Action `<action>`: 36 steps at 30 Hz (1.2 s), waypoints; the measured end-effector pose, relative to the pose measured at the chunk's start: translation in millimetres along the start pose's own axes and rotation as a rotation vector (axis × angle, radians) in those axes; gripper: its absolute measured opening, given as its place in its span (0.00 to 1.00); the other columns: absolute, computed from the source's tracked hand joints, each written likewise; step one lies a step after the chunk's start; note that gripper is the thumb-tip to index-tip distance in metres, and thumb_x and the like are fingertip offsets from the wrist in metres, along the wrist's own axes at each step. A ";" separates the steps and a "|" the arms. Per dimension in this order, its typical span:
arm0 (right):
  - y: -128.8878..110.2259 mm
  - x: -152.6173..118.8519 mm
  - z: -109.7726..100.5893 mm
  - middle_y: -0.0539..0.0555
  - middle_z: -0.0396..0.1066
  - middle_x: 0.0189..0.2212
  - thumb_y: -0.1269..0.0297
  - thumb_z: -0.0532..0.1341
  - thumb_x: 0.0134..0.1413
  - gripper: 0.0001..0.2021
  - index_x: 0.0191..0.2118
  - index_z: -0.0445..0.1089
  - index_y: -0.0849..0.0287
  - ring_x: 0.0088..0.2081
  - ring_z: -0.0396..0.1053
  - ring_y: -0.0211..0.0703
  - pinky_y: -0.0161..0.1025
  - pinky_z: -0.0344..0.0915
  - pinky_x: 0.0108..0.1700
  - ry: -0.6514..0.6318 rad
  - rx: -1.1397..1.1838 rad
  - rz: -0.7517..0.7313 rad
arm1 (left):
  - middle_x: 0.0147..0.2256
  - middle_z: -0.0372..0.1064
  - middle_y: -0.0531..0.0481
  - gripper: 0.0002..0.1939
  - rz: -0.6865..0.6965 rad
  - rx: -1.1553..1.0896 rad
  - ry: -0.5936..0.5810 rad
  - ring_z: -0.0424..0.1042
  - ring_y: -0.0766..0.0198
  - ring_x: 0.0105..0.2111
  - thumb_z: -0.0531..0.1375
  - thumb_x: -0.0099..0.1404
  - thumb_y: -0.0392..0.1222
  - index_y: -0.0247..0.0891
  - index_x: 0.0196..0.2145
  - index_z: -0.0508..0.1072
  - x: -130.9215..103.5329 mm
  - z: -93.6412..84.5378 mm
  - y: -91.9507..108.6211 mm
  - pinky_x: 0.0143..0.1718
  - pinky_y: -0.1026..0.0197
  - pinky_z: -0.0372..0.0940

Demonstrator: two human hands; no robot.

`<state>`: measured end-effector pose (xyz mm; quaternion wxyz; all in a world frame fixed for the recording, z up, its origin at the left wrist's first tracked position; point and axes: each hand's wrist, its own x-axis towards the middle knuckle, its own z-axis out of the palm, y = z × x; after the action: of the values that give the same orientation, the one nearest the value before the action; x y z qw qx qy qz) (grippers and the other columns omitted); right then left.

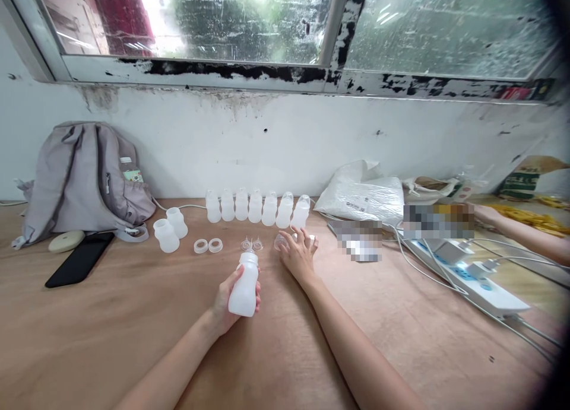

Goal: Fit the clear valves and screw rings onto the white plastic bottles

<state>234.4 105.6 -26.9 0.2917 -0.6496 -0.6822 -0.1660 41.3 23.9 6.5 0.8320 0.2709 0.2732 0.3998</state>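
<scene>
My left hand (226,300) is wrapped round a frosted white baby bottle (243,291), its neck pointing away from me and its base toward me. Just beyond the neck, two clear bottle nipples (257,244) sit on the wooden table. My right hand (297,253) reaches down to the table with its fingers spread. Under its left fingers lies a clear, round cap (279,241). A small white piece (314,241) shows at its right fingertips, partly hidden. To the left are two white collar rings (215,245) and two frosted bottle bodies (167,237) without tops.
Several capped bottles (255,207) stand in a row near the wall. A backpack (86,178) and a black phone (80,260) are at left. On the right lie a white plastic bag (363,191), a power strip (485,285) with cables, and another person's arm (521,229).
</scene>
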 end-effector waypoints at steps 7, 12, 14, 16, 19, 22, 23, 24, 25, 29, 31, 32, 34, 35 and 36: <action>-10.9 0.2 -15.6 0.58 0.60 0.48 0.64 0.50 0.53 0.14 0.46 0.65 0.54 0.53 0.52 0.52 0.55 0.44 0.52 0.050 0.475 0.041 | 0.31 0.64 0.48 0.20 0.093 0.146 0.061 0.66 0.67 0.23 0.53 0.57 0.52 0.35 0.42 0.64 1.4 -0.6 -4.0 0.23 0.64 0.62; -58.6 -17.7 -44.9 0.56 0.68 0.38 0.53 0.47 0.55 0.17 0.43 0.65 0.55 0.36 0.66 0.44 0.42 0.62 0.36 -0.425 1.349 0.233 | 0.26 0.64 0.51 0.21 0.160 0.463 0.086 0.64 0.68 0.20 0.60 0.51 0.50 0.34 0.38 0.64 2.7 1.9 -6.8 0.21 0.65 0.58; -74.4 -24.0 -54.5 0.56 0.70 0.35 0.53 0.54 0.50 0.16 0.40 0.65 0.57 0.33 0.66 0.43 0.39 0.61 0.33 -0.551 1.512 0.326 | 0.24 0.63 0.52 0.18 0.195 0.567 0.068 0.63 0.67 0.21 0.62 0.49 0.46 0.33 0.35 0.65 2.8 5.0 -8.2 0.23 0.65 0.57; -82.8 -26.5 -61.3 0.55 0.71 0.32 0.55 0.60 0.45 0.13 0.32 0.66 0.59 0.31 0.66 0.41 0.36 0.60 0.31 -0.606 1.581 0.415 | 0.23 0.62 0.53 0.15 0.255 0.659 0.080 0.62 0.67 0.22 0.62 0.47 0.40 0.33 0.33 0.66 2.8 8.4 -10.1 0.24 0.65 0.56; -84.8 -25.5 -66.9 0.53 0.71 0.29 0.58 0.62 0.41 0.11 0.25 0.64 0.60 0.29 0.65 0.38 0.34 0.58 0.29 -0.650 1.637 0.516 | 0.23 0.61 0.54 0.12 0.351 0.729 0.144 0.60 0.68 0.24 0.60 0.45 0.34 0.33 0.31 0.65 3.0 12.3 -14.0 0.25 0.66 0.56; -82.5 -24.0 -69.3 0.51 0.71 0.28 0.61 0.63 0.40 0.09 0.24 0.64 0.59 0.30 0.65 0.39 0.33 0.58 0.29 -0.664 1.682 0.545 | 0.22 0.60 0.55 0.11 0.319 0.693 0.150 0.60 0.68 0.23 0.59 0.45 0.33 0.33 0.30 0.65 1.9 14.6 -17.0 0.25 0.66 0.55; -81.9 -23.7 -69.8 0.51 0.71 0.27 0.63 0.63 0.40 0.08 0.24 0.63 0.59 0.33 0.66 0.40 0.34 0.59 0.32 -0.664 1.701 0.539 | 0.22 0.60 0.55 0.10 0.286 0.664 0.137 0.60 0.68 0.23 0.59 0.45 0.34 0.33 0.30 0.65 1.1 15.2 -17.2 0.24 0.66 0.56; -81.4 -23.4 -70.3 0.51 0.71 0.26 0.64 0.63 0.40 0.08 0.24 0.63 0.59 0.36 0.66 0.41 0.34 0.60 0.34 -0.664 1.720 0.530 | 0.21 0.60 0.55 0.10 0.253 0.633 0.125 0.60 0.68 0.22 0.58 0.46 0.34 0.33 0.29 0.65 0.1 15.7 -16.9 0.24 0.66 0.56; -81.1 -23.1 -70.8 0.51 0.70 0.25 0.65 0.63 0.40 0.07 0.23 0.63 0.59 0.39 0.65 0.43 0.35 0.60 0.37 -0.665 1.737 0.521 | 0.21 0.60 0.55 0.09 0.221 0.603 0.112 0.61 0.68 0.22 0.58 0.46 0.34 0.34 0.29 0.65 -1.0 16.1 -16.3 0.24 0.66 0.56; -79.5 -21.1 -72.2 0.50 0.68 0.23 0.64 0.63 0.39 0.08 0.23 0.63 0.59 0.40 0.65 0.44 0.36 0.61 0.37 -0.723 1.767 0.516 | 0.21 0.62 0.55 0.13 0.129 0.521 0.082 0.62 0.68 0.20 0.58 0.46 0.34 0.34 0.33 0.65 -4.1 15.5 -13.1 0.22 0.65 0.57; -78.4 -19.9 -72.2 0.50 0.68 0.23 0.64 0.64 0.38 0.09 0.23 0.63 0.59 0.37 0.66 0.43 0.36 0.61 0.35 -0.754 1.782 0.517 | 0.21 0.62 0.54 0.16 0.087 0.480 0.059 0.63 0.67 0.18 0.59 0.46 0.36 0.34 0.36 0.64 -4.5 13.7 -13.0 0.20 0.64 0.58; -77.9 -19.5 -72.1 0.50 0.68 0.23 0.64 0.64 0.38 0.09 0.23 0.63 0.59 0.37 0.66 0.43 0.36 0.61 0.35 -0.765 1.792 0.513 | 0.21 0.63 0.54 0.17 0.061 0.450 0.041 0.63 0.67 0.18 0.59 0.46 0.37 0.33 0.36 0.64 -4.5 12.6 -13.5 0.19 0.63 0.58; -77.1 -18.8 -72.4 0.50 0.68 0.23 0.64 0.63 0.40 0.08 0.23 0.62 0.59 0.38 0.66 0.42 0.36 0.60 0.37 -0.790 1.817 0.495 | 0.21 0.63 0.53 0.16 -0.006 0.341 -0.012 0.64 0.66 0.17 0.59 0.47 0.39 0.33 0.35 0.64 -4.6 9.8 -15.5 0.18 0.63 0.58; -76.8 -18.5 -72.8 0.51 0.68 0.23 0.64 0.63 0.41 0.08 0.23 0.62 0.59 0.39 0.65 0.42 0.36 0.60 0.37 -0.810 1.835 0.484 | 0.21 0.63 0.52 0.14 -0.049 0.257 -0.053 0.64 0.66 0.17 0.58 0.48 0.40 0.32 0.33 0.64 -4.8 8.1 -16.9 0.19 0.63 0.58; -76.5 -18.4 -73.5 0.51 0.68 0.23 0.63 0.63 0.41 0.08 0.23 0.62 0.59 0.40 0.65 0.42 0.36 0.60 0.38 -0.834 1.857 0.472 | 0.21 0.62 0.52 0.12 -0.094 0.157 -0.105 0.63 0.67 0.17 0.57 0.49 0.41 0.32 0.32 0.64 -4.9 6.3 -18.7 0.19 0.63 0.57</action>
<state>172.3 38.9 30.5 0.4427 -0.2925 -0.4441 0.7220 52.5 8.4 -0.5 0.8391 0.3429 0.2720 0.3229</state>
